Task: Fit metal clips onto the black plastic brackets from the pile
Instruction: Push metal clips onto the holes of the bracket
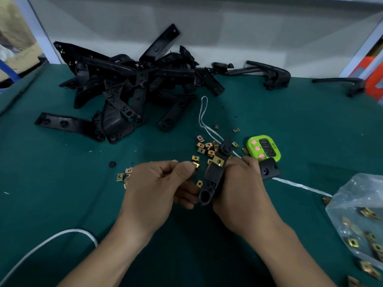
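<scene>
Black plastic bracket (213, 177), bearing one fitted clip (218, 161), gripped in the right hand (238, 187) above the middle of the tabletop (62, 183); left hand (157, 183) pinches a loose metal clip (195, 165); a skewed push could spring it away.

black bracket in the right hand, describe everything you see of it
The black bracket is a long plastic strip with a large round hole at its near end, small holes above it and a round boss near the far tip. A brass-coloured clip sits across its upper part. The right hand grips it, tilted, above the table.
</scene>
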### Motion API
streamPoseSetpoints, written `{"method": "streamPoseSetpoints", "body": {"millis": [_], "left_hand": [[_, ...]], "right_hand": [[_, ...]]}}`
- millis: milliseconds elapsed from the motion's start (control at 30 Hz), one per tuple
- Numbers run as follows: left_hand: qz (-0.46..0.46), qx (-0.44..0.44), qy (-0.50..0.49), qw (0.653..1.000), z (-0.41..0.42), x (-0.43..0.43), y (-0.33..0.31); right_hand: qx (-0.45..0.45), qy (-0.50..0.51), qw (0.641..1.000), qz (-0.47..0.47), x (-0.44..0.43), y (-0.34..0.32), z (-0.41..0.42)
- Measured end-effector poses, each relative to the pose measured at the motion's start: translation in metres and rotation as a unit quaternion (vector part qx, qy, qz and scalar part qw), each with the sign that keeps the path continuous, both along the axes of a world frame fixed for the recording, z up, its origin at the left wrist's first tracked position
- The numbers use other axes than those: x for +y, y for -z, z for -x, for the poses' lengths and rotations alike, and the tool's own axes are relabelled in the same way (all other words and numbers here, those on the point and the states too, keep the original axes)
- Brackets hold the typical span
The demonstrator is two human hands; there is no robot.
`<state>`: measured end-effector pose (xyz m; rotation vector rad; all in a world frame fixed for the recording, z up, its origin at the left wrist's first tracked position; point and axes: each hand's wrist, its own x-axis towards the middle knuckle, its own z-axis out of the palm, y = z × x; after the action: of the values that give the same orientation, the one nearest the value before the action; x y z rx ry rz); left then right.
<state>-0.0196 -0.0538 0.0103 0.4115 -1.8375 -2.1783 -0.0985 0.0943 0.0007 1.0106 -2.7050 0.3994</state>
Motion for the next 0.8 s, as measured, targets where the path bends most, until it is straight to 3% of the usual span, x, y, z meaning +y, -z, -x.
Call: {"method": "streamPoseSetpoints", "body": {"millis": [133,300,533,700,800], "left_hand": [[0.11,-0.024,-0.02,0.993,-0.001,-0.008,0.001],[0.167,0.028,-0.039,0.985,-0.001,-0.009,0.005],[0.085,0.047,-0.005,0.995,-0.001,-0.005,-0.002],[0.094,-0.01,0.066,0.993,-0.001,-0.004,-0.002],[0.055,-0.041,0.082,0.994,-0.002,-0.002,-0.006]], "right_hand": [[-0.002,-0.008,1.0,0.015,0.0,-0.002,0.0],[-0.021,0.0,0.999,0.029,0.001,-0.002,-0.002],[-0.015,0.007,1.0,0.0,-0.001,-0.008,-0.002],[0.021,0.033,0.999,-0.001,0.005,-0.009,-0.001],[0.032,0.066,0.997,0.009,0.011,-0.012,0.003]]}}
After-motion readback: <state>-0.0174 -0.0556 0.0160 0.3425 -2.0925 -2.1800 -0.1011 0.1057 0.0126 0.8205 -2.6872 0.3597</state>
